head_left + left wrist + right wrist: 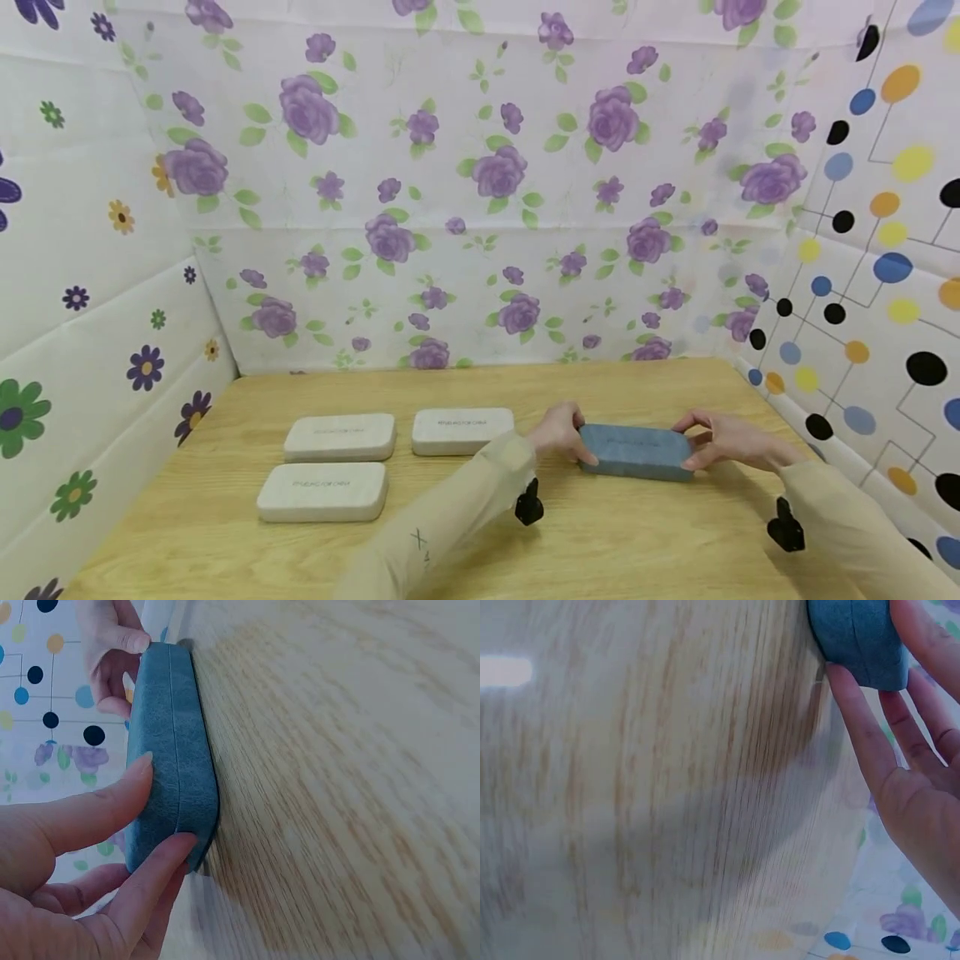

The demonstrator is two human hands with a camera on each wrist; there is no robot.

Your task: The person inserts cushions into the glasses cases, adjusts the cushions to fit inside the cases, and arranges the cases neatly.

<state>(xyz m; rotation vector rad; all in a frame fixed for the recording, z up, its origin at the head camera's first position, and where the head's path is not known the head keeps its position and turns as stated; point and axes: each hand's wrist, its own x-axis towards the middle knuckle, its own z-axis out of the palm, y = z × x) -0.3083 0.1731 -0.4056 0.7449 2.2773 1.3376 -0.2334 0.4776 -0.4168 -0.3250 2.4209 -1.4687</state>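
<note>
A blue glasses case [636, 454] with faint lettering on its lid is at the right half of the wooden table, its long side facing me. My left hand [557, 432] grips its left end, thumb on the near side. At the other end, the fingers and thumb of my right hand [729, 439] hold the case. In the left wrist view, a seam runs along the side of the blue case [171, 742], which appears closed. Only one end of the blue case [859, 637] shows in the right wrist view. Whether its underside touches the table cannot be told.
Three white glasses cases lie on the table [600, 542]: a back-left one [341, 437], a front-left one [322, 492], and one [461, 431] beyond my left forearm. Patterned cloth walls [450, 275] enclose the table at the back and sides.
</note>
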